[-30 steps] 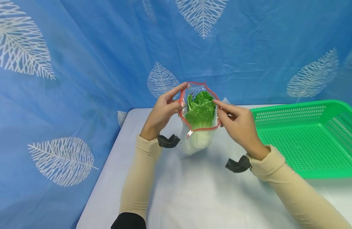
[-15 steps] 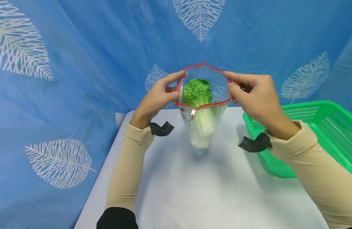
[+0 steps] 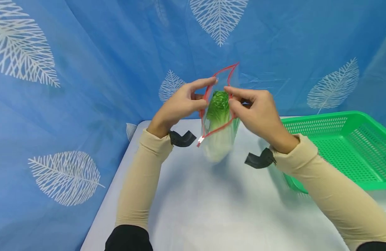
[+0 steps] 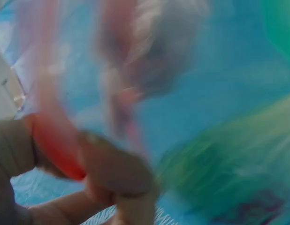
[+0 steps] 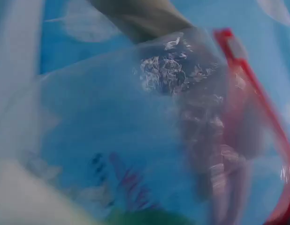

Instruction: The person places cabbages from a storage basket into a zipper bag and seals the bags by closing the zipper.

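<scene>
A clear slider bag (image 3: 233,134) with a red zipper rim hangs upright over the table, its mouth pulled partly apart. Inside stands a napa cabbage (image 3: 218,109), green leaves up and white base down. My left hand (image 3: 181,103) pinches the left side of the rim between thumb and fingers. Across the mouth, my right hand (image 3: 258,109) pinches the right side. The white slider (image 3: 200,139) sits at the rim's near corner. In the left wrist view the cabbage (image 4: 234,168) is blurred behind the film; the right wrist view shows the bag's film (image 5: 112,98) close up.
A green perforated plastic basket (image 3: 353,150) stands on the right of the white-covered table (image 3: 211,209). Behind and to the left hangs a blue curtain (image 3: 123,52) with white leaf prints. Black wrist mounts (image 3: 181,138) project inward from both sleeves.
The bag rose and its mouth was spread wide, then my hands came closer together, narrowing the mouth to a slanted diamond. The slider swung toward the lower left.
</scene>
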`<move>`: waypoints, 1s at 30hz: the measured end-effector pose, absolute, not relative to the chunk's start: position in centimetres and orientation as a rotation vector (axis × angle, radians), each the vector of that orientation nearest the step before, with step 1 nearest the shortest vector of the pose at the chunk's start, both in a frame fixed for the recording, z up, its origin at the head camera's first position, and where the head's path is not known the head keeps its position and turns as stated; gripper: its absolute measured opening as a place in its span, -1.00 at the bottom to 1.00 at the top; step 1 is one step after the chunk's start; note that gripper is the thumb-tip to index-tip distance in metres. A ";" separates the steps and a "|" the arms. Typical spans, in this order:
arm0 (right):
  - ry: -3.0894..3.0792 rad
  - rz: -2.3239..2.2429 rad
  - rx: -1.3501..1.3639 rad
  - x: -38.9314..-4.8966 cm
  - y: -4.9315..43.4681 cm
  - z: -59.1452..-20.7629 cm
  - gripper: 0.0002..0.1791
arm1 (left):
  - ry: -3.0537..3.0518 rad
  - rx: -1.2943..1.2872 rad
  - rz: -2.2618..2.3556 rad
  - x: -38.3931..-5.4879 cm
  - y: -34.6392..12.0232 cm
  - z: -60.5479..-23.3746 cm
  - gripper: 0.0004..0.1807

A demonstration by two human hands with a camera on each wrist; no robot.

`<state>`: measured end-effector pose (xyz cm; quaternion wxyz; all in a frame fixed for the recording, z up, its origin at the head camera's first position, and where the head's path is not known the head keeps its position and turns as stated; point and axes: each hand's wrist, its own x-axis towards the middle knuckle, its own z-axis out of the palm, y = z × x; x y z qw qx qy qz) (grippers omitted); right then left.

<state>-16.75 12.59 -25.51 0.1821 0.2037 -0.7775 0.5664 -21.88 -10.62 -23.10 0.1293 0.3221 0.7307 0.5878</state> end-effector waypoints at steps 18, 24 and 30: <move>-1.807 2.160 0.613 -20.4 4.0 -32.6 -0.58 | 2.273 0.689 1.700 -21.2 -14.7 -24.7 -0.25; -1.856 2.133 0.489 -20.1 2.8 -36.9 -0.58 | 2.410 0.685 1.476 -21.3 -14.8 -26.3 -0.24; -1.982 2.108 0.233 -18.7 4.6 -42.9 -0.60 | 2.477 0.696 1.294 -21.6 -12.6 -31.8 -0.20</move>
